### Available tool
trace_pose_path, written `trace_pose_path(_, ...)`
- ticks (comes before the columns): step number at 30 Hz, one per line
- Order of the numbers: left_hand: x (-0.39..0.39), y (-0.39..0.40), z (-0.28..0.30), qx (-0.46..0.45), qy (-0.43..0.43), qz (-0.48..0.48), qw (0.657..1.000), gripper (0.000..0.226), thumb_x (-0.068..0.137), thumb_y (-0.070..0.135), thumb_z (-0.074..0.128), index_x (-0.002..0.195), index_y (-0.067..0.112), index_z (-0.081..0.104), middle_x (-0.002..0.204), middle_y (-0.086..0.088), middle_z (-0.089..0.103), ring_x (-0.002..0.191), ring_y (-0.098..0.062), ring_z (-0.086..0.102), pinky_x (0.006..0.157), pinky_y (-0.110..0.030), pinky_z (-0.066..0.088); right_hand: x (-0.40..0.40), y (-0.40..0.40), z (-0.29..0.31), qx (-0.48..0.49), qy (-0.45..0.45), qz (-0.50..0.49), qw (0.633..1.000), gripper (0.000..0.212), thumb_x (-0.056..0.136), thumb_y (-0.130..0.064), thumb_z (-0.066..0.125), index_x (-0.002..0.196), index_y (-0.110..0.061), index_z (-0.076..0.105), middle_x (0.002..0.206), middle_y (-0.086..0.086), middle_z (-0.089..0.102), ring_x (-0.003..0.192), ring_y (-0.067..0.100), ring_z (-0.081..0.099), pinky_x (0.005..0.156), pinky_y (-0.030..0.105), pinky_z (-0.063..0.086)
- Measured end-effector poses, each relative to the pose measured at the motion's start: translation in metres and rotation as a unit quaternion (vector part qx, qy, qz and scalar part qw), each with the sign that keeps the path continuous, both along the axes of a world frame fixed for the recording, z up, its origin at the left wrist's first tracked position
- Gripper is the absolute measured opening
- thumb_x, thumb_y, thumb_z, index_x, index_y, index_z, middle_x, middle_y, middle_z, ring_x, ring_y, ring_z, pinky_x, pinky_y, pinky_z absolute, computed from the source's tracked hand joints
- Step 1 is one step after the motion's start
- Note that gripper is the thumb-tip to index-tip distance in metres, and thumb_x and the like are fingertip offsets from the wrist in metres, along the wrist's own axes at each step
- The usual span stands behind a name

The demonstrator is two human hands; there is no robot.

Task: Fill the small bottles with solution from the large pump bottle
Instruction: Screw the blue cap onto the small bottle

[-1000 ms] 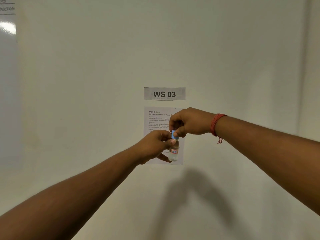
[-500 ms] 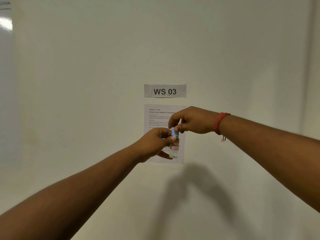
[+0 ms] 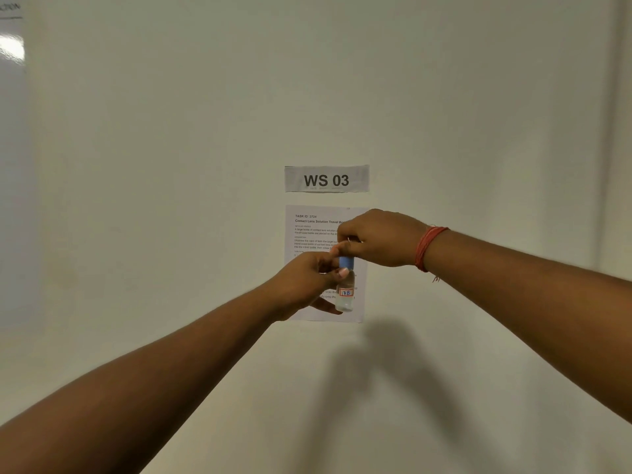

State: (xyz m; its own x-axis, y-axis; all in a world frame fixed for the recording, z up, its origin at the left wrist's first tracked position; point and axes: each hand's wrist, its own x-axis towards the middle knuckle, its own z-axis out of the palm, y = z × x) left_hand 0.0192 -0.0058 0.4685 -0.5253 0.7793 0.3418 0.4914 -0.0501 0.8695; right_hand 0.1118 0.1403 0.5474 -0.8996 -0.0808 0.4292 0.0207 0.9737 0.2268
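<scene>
The small clear plastic bottle (image 3: 345, 295) (tagged 7B) is pinched upright by the left hand (image 3: 307, 285); its blue cap (image 3: 346, 261) is now gripped lower by the right hand (image 3: 379, 239) — likely mid-twist, before the wall sheet (image 3: 307, 230)

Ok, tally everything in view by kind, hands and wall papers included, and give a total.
Hands: 2, left hand and right hand
Small bottle with blue cap: 1
Wall papers: 2, WS 03 sign and task sheet
Red wrist thread: 1
Total: 6

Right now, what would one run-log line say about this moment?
left hand: holds small bottle upright | right hand: pinches blue cap | label: 7B | backdrop: WS 03 sign
</scene>
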Motion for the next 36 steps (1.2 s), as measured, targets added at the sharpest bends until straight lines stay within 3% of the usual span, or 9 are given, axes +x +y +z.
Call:
trace_pose_path(4, 0.000, 0.000, 0.001, -0.005, 0.003, 0.004, 1.000, 0.023, 0.102, 0.021, 0.059, 0.114, 0.003, 0.068, 0.115, -0.016, 0.073, 0.106, -0.027, 0.072, 0.085, -0.052, 0.063, 0.007, 0.000, 0.009, -0.092, -0.042, 0.075, 0.992, 0.020, 0.099, -0.032, 0.054, 0.115, -0.027, 0.065, 0.108, -0.009, 0.066, 0.086, 0.006, 0.065, 0.082, 0.025, 0.051)
trace_pose_path(7, 0.000, -0.001, 0.002, -0.006, 0.003, 0.011, 1.000, 0.025, 0.102, 0.022, 0.058, 0.116, 0.004, 0.068, 0.114, -0.015, 0.073, 0.106, -0.027, 0.072, 0.084, -0.051, 0.063, 0.009, 0.003, 0.011, -0.093, -0.071, 0.084, 0.989, 0.019, 0.097, -0.020, 0.059, 0.112, -0.027, 0.068, 0.105, -0.014, 0.067, 0.090, 0.004, 0.064, 0.078, 0.014, 0.045)
trace_pose_path(14, -0.002, 0.000, -0.003, -0.009, 0.005, 0.007, 1.000, 0.025, 0.102, 0.020, 0.059, 0.118, 0.004, 0.067, 0.115, -0.015, 0.073, 0.106, -0.028, 0.072, 0.086, -0.054, 0.062, 0.001, 0.000, 0.002, -0.076, -0.055, 0.066, 0.993, 0.012, 0.096, -0.028, 0.060, 0.103, -0.023, 0.068, 0.098, -0.005, 0.068, 0.084, 0.006, 0.060, 0.080, 0.025, 0.049)
trace_pose_path(17, -0.001, 0.000, -0.005, -0.010, 0.007, 0.003, 1.000, 0.026, 0.102, 0.020, 0.059, 0.121, 0.005, 0.066, 0.119, -0.014, 0.072, 0.108, -0.028, 0.072, 0.086, -0.054, 0.062, 0.001, -0.001, -0.001, -0.053, -0.053, 0.046, 0.996, 0.017, 0.097, -0.035, 0.057, 0.101, -0.020, 0.066, 0.091, -0.006, 0.063, 0.077, 0.005, 0.054, 0.074, 0.023, 0.044)
trace_pose_path(20, -0.001, 0.000, -0.005, -0.008, 0.003, 0.001, 1.000, 0.026, 0.102, 0.020, 0.059, 0.121, 0.003, 0.066, 0.120, -0.015, 0.071, 0.109, -0.029, 0.072, 0.086, -0.054, 0.062, 0.001, 0.000, -0.001, -0.064, -0.043, 0.036, 0.996, 0.025, 0.098, -0.039, 0.054, 0.107, -0.020, 0.067, 0.097, -0.006, 0.064, 0.083, 0.008, 0.056, 0.079, 0.026, 0.047)
trace_pose_path(23, -0.001, -0.001, -0.003, -0.005, 0.000, 0.001, 1.000, 0.023, 0.102, 0.020, 0.058, 0.117, 0.004, 0.067, 0.117, -0.016, 0.072, 0.107, -0.028, 0.072, 0.084, -0.051, 0.063, 0.006, 0.005, 0.003, -0.103, -0.048, 0.064, 0.991, 0.023, 0.098, -0.032, 0.056, 0.119, -0.028, 0.065, 0.110, -0.011, 0.063, 0.091, 0.006, 0.061, 0.085, 0.023, 0.047)
trace_pose_path(28, -0.001, -0.003, 0.000, -0.006, -0.001, 0.007, 1.000, 0.025, 0.101, 0.020, 0.059, 0.118, 0.004, 0.067, 0.115, -0.015, 0.073, 0.105, -0.027, 0.073, 0.084, -0.050, 0.063, 0.008, 0.005, 0.005, -0.089, -0.071, 0.085, 0.990, 0.022, 0.095, -0.020, 0.062, 0.116, -0.024, 0.068, 0.104, -0.015, 0.063, 0.090, 0.002, 0.059, 0.080, 0.013, 0.044)
trace_pose_path(36, -0.001, -0.002, -0.004, -0.012, 0.004, -0.001, 1.000, 0.027, 0.102, 0.020, 0.059, 0.122, 0.004, 0.066, 0.119, -0.013, 0.072, 0.107, -0.026, 0.072, 0.085, -0.051, 0.062, 0.004, 0.002, -0.001, -0.050, -0.056, 0.040, 0.996, 0.023, 0.096, -0.038, 0.057, 0.106, -0.021, 0.069, 0.102, -0.002, 0.068, 0.093, 0.014, 0.059, 0.087, 0.033, 0.051)
